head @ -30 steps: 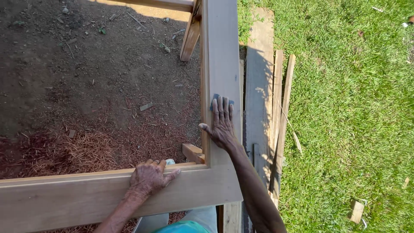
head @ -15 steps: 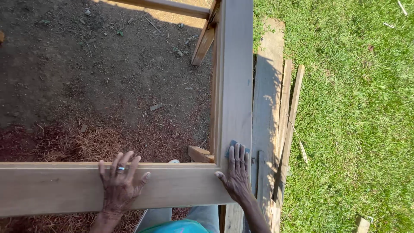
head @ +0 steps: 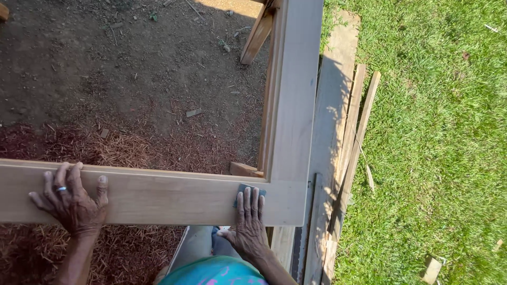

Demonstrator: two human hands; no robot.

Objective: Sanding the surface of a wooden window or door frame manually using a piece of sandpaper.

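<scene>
Two pale wooden rails meet in a corner: a horizontal rail [head: 169, 198] runs left and a second rail [head: 296, 95] runs away from me. My left hand [head: 71, 203], with a ring on one finger, lies flat on the horizontal rail near its left end, fingers spread and holding nothing. My right hand [head: 249, 221] presses flat on a small blue-grey sanding pad [head: 251, 188] on the rail just left of the corner joint. Only the pad's top edge shows past my fingertips.
Below the rails lie bare dirt [head: 132, 68] and reddish pine straw [head: 132, 153]. A slanted wooden brace [head: 257, 34] and a small block [head: 244, 169] sit inside the corner. Loose planks [head: 338, 121] lie beside the grass [head: 433, 132], with a wood offcut [head: 431, 269] at the lower right.
My left hand has slid left along the horizontal rail. My right hand has come down off the far rail to the corner and now rests on the pad.
</scene>
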